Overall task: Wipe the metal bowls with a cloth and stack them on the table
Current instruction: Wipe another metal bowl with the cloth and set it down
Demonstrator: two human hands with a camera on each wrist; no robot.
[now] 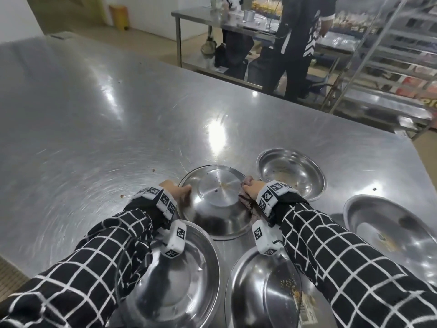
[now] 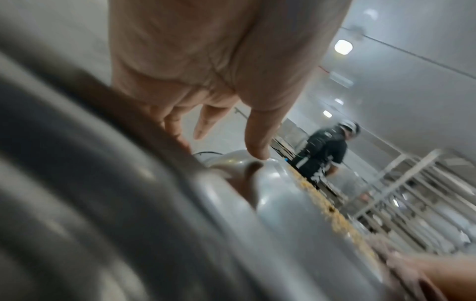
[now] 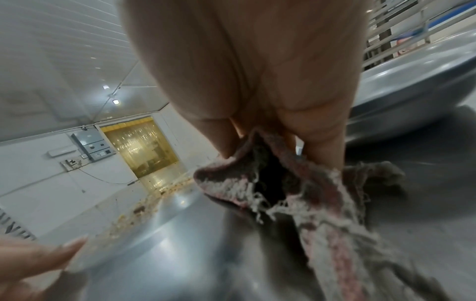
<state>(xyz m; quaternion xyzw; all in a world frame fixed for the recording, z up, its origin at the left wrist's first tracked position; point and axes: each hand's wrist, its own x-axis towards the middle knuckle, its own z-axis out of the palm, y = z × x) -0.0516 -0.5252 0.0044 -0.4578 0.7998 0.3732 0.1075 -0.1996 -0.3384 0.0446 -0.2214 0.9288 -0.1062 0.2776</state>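
Left hand (image 1: 176,191) steadies an upturned bowl (image 1: 216,201) with straight fingers — right hand (image 1: 251,189) clutches the cloth (image 3: 288,183) against its right side.

Right hand (image 3: 247,67) pinching frayed pinkish cloth (image 3: 296,183) against upturned bowl (image 3: 180,220) speckled with crumbs, another bowl (image 3: 412,81) just beside.

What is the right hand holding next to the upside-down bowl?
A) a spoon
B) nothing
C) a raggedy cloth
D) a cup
C: the right hand pinches a frayed, pinkish-grey cloth against the side of the upside-down bowl, while the left hand steadies the bowl's other side.
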